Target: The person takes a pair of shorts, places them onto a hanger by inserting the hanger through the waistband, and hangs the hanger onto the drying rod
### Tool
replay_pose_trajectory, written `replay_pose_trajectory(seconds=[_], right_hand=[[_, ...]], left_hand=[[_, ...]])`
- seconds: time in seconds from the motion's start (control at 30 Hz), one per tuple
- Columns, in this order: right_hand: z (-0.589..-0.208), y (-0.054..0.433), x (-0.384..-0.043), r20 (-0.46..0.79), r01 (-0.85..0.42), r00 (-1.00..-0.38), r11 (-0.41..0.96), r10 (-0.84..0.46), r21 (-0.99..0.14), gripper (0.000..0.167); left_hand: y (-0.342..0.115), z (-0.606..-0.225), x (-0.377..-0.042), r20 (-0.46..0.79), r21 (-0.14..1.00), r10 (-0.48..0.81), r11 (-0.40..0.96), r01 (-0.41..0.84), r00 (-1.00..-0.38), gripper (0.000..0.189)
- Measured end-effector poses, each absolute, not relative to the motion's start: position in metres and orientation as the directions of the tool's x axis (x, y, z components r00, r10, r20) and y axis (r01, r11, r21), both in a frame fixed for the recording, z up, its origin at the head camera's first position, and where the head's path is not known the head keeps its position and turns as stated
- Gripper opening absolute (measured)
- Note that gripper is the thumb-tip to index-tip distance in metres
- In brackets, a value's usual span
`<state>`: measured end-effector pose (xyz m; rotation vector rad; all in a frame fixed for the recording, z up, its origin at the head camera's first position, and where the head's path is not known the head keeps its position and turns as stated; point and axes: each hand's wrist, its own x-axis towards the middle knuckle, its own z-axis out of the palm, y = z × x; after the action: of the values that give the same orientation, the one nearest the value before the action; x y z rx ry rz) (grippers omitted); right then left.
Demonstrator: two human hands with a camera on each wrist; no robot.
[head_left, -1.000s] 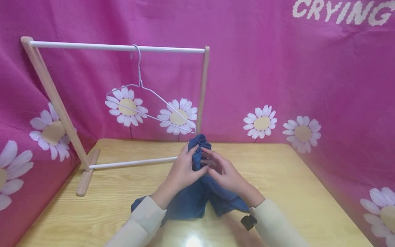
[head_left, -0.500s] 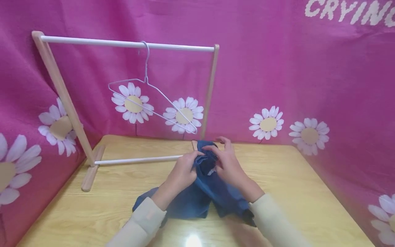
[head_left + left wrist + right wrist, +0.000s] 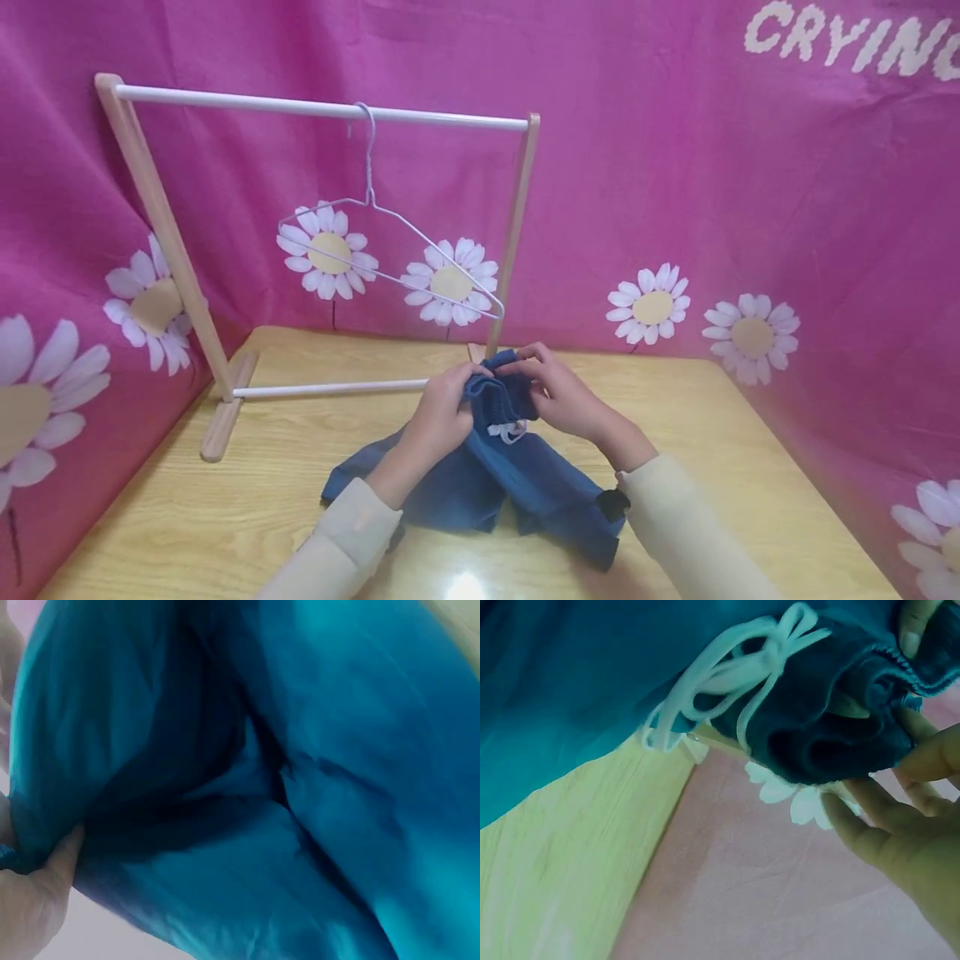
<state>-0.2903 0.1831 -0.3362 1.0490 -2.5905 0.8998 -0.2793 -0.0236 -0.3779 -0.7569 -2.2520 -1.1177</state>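
A pair of blue pants (image 3: pixel 525 475) has its two legs spread on the table, while the gathered elastic waistband (image 3: pixel 498 400) is held up. A white drawstring bow (image 3: pixel 761 667) hangs from the waistband. My left hand (image 3: pixel 442 412) grips the waistband's left side, its thumb (image 3: pixel 64 859) pressed on the cloth. On the other side my right hand (image 3: pixel 566 396) pinches the waistband, with some fingers (image 3: pixel 870 810) under the folded edge. Some fingertips of both hands are hidden by cloth.
Behind the pants stands a rack with wooden posts (image 3: pixel 168 233) and a white top bar (image 3: pixel 262 102). A wire hanger (image 3: pixel 435 242) hangs from that bar. The wooden table (image 3: pixel 712 475) meets a pink daisy-patterned cloth (image 3: pixel 637 167) at its back and sides.
My right hand has spread its fingers and moved to the waistband's right side. The bunched waistband has turned and opened, bringing the white bow into sight. The head view has shifted slightly.
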Motion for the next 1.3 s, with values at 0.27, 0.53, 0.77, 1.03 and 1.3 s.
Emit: replay_pose_trajectory(seconds=[0.27, 0.53, 0.77, 1.03, 1.3], right_hand=[[-0.344, 0.178, -0.288, 0.397, -0.677, -0.734, 0.553, -0.551, -0.485, 0.050], [-0.352, 0.183, -0.297, 0.359, -0.657, -0.753, 0.603, -0.551, -0.452, 0.027], [-0.348, 0.195, -0.294, 0.337, -0.639, -0.769, 0.625, -0.543, -0.448, 0.074], [-0.354, 0.216, -0.302, 0.456, -0.690, -0.707, 0.669, -0.541, -0.276, 0.048], [-0.345, 0.234, -0.308, 0.548, -0.558, -0.764, 0.775, -0.339, -0.298, 0.024]], left_hand=[[-0.023, -0.373, -0.279, 0.652, 0.571, 0.187, 0.515, 0.639, -0.734, 0.040], [-0.025, -0.365, -0.282, 0.634, 0.615, 0.111, 0.528, 0.585, -0.766, 0.036], [-0.045, -0.357, -0.290, 0.630, 0.658, -0.026, 0.548, 0.516, -0.776, 0.032], [-0.067, -0.353, -0.295, 0.598, 0.709, -0.116, 0.537, 0.457, -0.793, 0.030], [-0.082, -0.345, -0.300, 0.634, 0.656, -0.090, 0.589, 0.472, -0.768, 0.033]])
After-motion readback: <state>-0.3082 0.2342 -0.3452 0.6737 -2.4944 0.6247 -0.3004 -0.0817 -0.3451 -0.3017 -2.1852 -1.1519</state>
